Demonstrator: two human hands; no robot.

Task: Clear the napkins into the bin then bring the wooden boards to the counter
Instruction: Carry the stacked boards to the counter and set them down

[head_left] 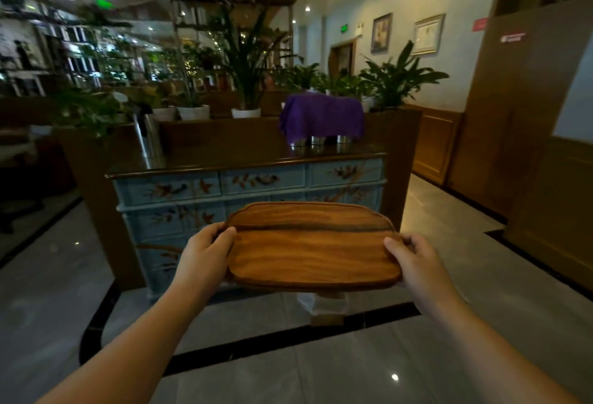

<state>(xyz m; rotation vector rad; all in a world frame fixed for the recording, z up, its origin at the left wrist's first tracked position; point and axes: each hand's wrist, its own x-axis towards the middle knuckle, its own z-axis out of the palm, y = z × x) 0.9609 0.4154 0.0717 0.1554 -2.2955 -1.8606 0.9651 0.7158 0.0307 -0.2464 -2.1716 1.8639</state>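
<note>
I hold stacked wooden boards (pixel 311 245) flat in front of me, at about waist height. The upper board sits a little back from the lower one. My left hand (pixel 202 259) grips the left edge, thumb on top. On the right edge my right hand (pixel 417 262) grips the same way. Straight ahead stands a pale blue painted counter (pixel 205 164) with a dark wooden top and bird-patterned drawers. A small bin with a white liner (pixel 324 306) shows on the floor under the boards, mostly hidden by them. No napkins are in view.
On the counter stand a metal pitcher (pixel 149 136) at the left and a purple cloth (pixel 321 116) draped over metal containers at the right. Potted plants (pixel 247 60) line a wooden partition behind. Grey tiled floor with a black inlay stripe (pixel 288 339) lies between me and the counter.
</note>
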